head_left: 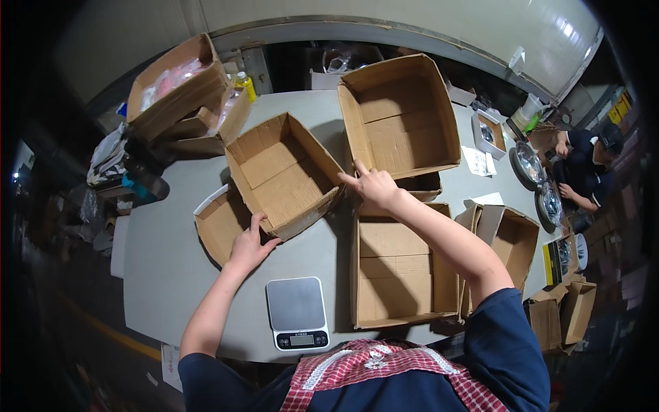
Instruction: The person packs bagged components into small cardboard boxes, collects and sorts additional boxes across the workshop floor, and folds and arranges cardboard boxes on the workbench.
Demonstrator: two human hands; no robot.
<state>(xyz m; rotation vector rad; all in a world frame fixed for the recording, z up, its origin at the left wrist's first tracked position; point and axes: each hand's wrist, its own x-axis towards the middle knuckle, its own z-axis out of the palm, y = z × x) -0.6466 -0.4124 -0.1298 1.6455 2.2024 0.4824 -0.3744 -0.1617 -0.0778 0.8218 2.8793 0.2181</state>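
An open, bare cardboard box [288, 182] sits tilted over the table, left of the middle. My left hand [250, 248] grips its near left corner, the fingers over the wall and the thumb along the outside. At its right corner, my right hand [374, 185] has its fingers closed on the rim, close beside a second, larger open box [401, 120]. Beneath the held box, a shallower box with a white edge [223, 223] is partly covered. Below my right forearm stands another open box [395, 275], its right side partly hidden by the arm.
A kitchen scale [296, 305] lies by the near edge. More cardboard boxes [504, 237] stand at the right, near round trays [528, 165]. Boxes with plastic bags [171, 82] and a yellow bottle [245, 86] are far left. Another person [587, 165] sits beyond the right edge.
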